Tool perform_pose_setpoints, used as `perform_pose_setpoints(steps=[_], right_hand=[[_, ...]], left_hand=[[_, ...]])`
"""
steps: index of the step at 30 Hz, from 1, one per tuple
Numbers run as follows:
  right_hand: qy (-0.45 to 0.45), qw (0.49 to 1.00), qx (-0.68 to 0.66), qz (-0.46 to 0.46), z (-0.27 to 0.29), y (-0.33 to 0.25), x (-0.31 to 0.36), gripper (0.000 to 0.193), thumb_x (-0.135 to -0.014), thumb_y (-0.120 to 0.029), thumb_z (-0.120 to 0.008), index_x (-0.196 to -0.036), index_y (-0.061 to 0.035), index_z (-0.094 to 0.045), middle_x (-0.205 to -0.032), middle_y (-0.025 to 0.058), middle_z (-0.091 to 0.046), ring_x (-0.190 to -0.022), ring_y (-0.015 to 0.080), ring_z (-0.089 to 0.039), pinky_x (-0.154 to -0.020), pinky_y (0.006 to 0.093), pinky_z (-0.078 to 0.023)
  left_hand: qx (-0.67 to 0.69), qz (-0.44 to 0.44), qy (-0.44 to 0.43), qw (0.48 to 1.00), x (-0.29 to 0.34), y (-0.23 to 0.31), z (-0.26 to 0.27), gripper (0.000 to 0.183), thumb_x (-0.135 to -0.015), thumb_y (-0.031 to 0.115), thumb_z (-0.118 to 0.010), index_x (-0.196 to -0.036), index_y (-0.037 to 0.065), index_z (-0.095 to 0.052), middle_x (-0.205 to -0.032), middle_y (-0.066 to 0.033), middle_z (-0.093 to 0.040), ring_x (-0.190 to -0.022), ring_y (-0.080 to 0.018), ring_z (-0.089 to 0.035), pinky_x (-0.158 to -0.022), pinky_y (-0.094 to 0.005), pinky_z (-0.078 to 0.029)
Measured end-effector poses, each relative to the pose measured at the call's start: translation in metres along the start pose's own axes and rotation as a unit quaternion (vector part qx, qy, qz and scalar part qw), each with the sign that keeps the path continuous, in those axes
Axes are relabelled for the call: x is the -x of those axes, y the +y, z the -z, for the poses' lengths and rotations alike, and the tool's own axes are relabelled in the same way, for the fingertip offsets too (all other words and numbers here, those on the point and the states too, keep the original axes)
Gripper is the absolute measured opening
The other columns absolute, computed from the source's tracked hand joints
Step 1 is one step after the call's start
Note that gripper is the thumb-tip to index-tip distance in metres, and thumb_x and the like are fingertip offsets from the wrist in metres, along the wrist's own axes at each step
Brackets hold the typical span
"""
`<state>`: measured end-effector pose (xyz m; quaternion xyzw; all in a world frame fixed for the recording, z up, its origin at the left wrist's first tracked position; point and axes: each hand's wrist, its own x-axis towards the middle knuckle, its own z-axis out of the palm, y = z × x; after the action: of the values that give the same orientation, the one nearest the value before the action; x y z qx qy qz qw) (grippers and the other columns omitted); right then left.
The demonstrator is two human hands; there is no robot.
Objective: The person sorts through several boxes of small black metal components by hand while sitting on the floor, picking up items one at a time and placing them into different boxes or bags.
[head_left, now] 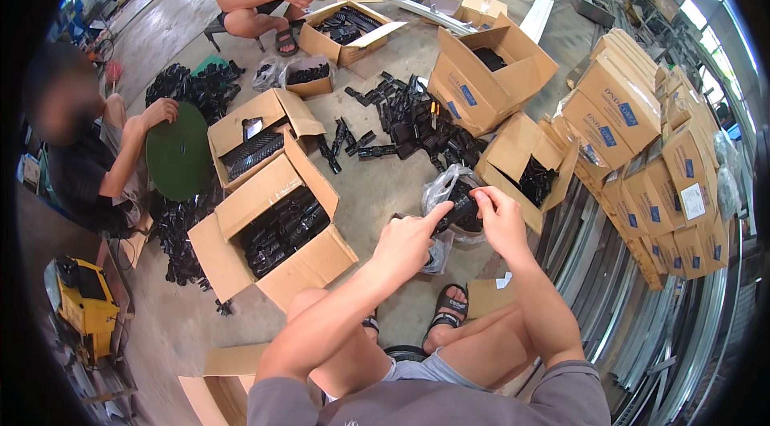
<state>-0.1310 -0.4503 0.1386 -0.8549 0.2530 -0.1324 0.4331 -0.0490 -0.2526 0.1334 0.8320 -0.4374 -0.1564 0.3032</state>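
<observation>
I hold a small black plastic part (460,204) in front of me, over a clear plastic bag (437,191). The fingertips of my right hand (499,216) pinch its right end. My left hand (407,243) is closed, with its thumb and forefinger against the left side of the part; its other fingers are hidden beneath. More black pieces show inside the bag, partly covered by my hands. Just beyond lies a loose heap of black plastic parts (409,123) on the floor. An open carton (265,205) of neatly packed black parts stands to the left.
Another open carton (548,205) sits by my right hand, and a taller one (501,85) behind it. Stacked closed cartons (613,117) and long metal profiles (593,265) line the right. One co-worker holds a round green disc (178,151) at left; another sits at the far side.
</observation>
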Motion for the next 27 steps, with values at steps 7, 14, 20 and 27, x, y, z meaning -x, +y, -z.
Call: perform_pose_setpoints(steps=[7,14,20,27], right_hand=[[-0.127,0.951,-0.277,-0.054,-0.006,0.001,-0.002,0.035,-0.101,-0.021,-0.061,-0.130,-0.0026,-0.059,-0.101,0.0045,-0.067,-0.089,0.0119,-0.065,-0.074,0.0266,-0.052],[-0.151,0.902,-0.399,-0.064,-0.013,0.005,-0.007,0.038,-0.098,-0.019,-0.066,-0.129,0.0001,-0.056,-0.108,0.0056,-0.066,-0.097,0.0124,-0.064,-0.085,0.0286,-0.053],[-0.152,0.894,-0.418,-0.053,-0.012,-0.002,-0.003,0.037,-0.098,-0.018,-0.066,-0.127,0.0013,-0.055,-0.109,0.0069,-0.067,-0.098,0.0137,-0.064,-0.088,0.0308,-0.054],[-0.126,0.882,-0.451,-0.052,-0.009,-0.011,0.004,0.038,-0.099,-0.016,-0.064,-0.131,0.0016,-0.054,-0.111,0.0071,-0.067,-0.098,0.0137,-0.065,-0.088,0.0313,-0.055]], left_hand=[[0.114,0.068,0.032,0.991,0.004,0.011,0.026,0.076,-0.080,0.010,-0.076,-0.147,0.026,-0.045,-0.092,-0.0230,-0.071,-0.087,-0.0432,-0.069,-0.076,-0.0488,-0.054],[0.120,0.081,0.004,0.989,0.006,0.017,0.036,0.090,-0.078,0.007,-0.078,-0.154,0.032,-0.037,-0.096,-0.0212,-0.073,-0.088,-0.0302,-0.073,-0.083,-0.0392,-0.054],[0.331,0.073,-0.045,0.940,0.005,0.001,0.031,0.090,-0.085,-0.010,-0.071,-0.158,0.026,-0.032,-0.116,-0.0093,-0.072,-0.100,-0.0051,-0.054,-0.091,-0.0292,-0.052],[0.415,0.080,-0.064,0.904,0.002,-0.002,0.031,0.088,-0.087,-0.011,-0.069,-0.158,0.025,-0.030,-0.123,-0.0067,-0.068,-0.103,-0.0052,-0.054,-0.093,-0.0265,-0.050]])
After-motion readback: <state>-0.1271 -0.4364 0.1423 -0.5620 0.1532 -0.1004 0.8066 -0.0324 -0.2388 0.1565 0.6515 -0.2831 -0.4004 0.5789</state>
